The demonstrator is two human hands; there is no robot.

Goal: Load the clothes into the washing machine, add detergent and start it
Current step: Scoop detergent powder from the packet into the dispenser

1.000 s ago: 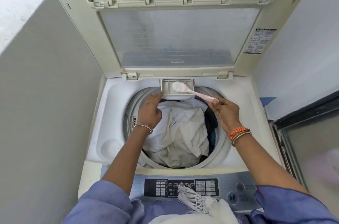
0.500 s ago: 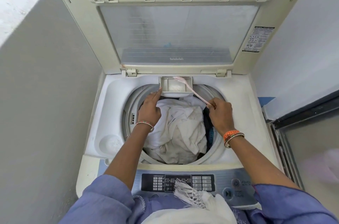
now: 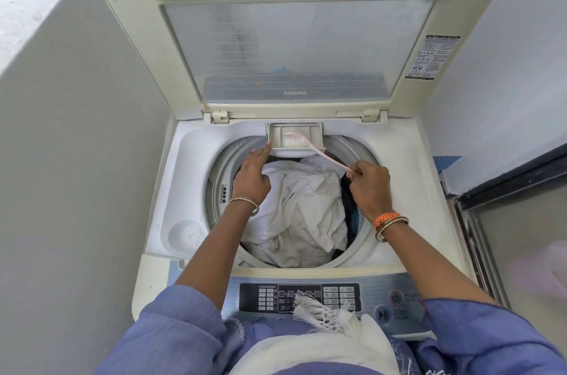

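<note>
The pale pink spoon (image 3: 313, 149) lies tilted, its bowl inside the detergent drawer (image 3: 295, 137) at the 12 o'clock edge of the drum (image 3: 360, 159), over a small heap of white powder (image 3: 290, 143). Its handle runs down toward 4 o'clock to the right hand (image 3: 369, 185), whose thumb and curled fingers pinch the handle's end. The left hand (image 3: 252, 176) sits at 8 o'clock from the drawer, fingers together and fairly straight, the fingertips touching the drawer's lower left corner; it holds nothing. Both hands hover over the clothes (image 3: 302, 212), a crumpled white heap with dark pieces at its right side, filling the drum below the drawer. Bangles circle both wrists. The washing machine's lid (image 3: 294, 49) stands open at 12 o'clock. At 6 o'clock lies the control panel (image 3: 331, 298), partly covered by a white fringed cloth (image 3: 319, 316) hanging from the person's front, between blue sleeves (image 3: 178, 331).
</note>
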